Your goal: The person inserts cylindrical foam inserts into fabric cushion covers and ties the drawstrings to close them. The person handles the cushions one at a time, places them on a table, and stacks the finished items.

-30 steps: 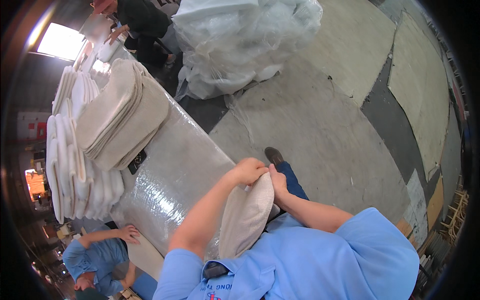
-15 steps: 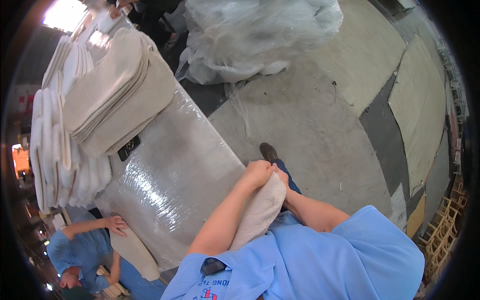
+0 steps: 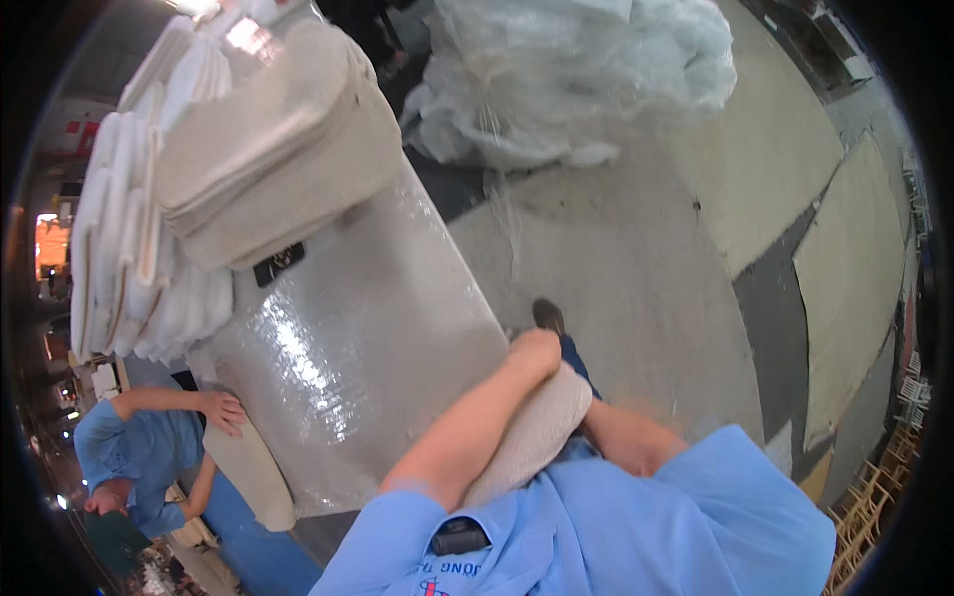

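Observation:
Against my front, a beige fabric-covered cushion [image 3: 532, 432] stands on edge between my forearms. At its far end my left hand [image 3: 538, 350] is closed on it, fingers curled out of sight. My right forearm passes behind the cushion, which hides the right hand and its fingers. Just left of my left hand is the corner of a table [image 3: 397, 328] wrapped in clear film. Farther back on that table lies a stack of similar beige cushions [image 3: 288, 149], with a black phone-like object [image 3: 278, 264] by its near edge.
White padded pieces [image 3: 129, 228] are piled at the far left. A co-worker in blue [image 3: 149, 447] holds a beige cushion [image 3: 248, 467] at the table's left side. A large plastic-wrapped bundle [image 3: 576, 79] stands ahead, and pale sheets [image 3: 855, 278] cover the floor at right.
My left hand has turned over the cushion's end, and my right hand has slipped from sight behind it. The cushion shows more broadly. The view has shifted slightly.

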Motion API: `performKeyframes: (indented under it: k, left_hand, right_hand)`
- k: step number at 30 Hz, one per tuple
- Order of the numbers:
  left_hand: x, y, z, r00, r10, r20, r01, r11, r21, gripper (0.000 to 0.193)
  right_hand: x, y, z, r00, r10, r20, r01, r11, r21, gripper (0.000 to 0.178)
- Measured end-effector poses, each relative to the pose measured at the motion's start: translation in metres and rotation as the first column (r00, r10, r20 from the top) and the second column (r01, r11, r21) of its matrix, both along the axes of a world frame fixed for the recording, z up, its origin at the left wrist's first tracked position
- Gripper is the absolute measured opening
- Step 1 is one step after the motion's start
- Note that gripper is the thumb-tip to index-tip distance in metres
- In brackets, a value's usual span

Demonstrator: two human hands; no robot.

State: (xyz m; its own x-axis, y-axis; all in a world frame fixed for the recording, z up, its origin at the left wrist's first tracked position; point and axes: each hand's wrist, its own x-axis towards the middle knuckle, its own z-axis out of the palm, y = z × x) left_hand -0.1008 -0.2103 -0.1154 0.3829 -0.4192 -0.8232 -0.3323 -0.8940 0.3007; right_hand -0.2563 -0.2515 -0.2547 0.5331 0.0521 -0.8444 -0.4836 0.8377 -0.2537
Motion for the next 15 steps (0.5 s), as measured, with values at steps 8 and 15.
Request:
performKeyframes:
  k: [8, 15]
  left_hand:
    - [-0.002, 0.004, 0.009, 0.997, -0.023, 0.079, 0.022, 1.0, 0.01, 0.03]
    - [-0.01, 0.01, -0.011, 0.99, -0.018, 0.14, 0.021, 1.0, -0.022, 0.033]
  right_hand:
    - [0.013, -0.008, 0.004, 0.999, 0.028, -0.03, -0.025, 0.994, 0.105, 0.024]
    - [0.018, -0.008, 0.059, 0.997, -0.075, 0.008, 0.071, 0.971, 0.229, 0.022]
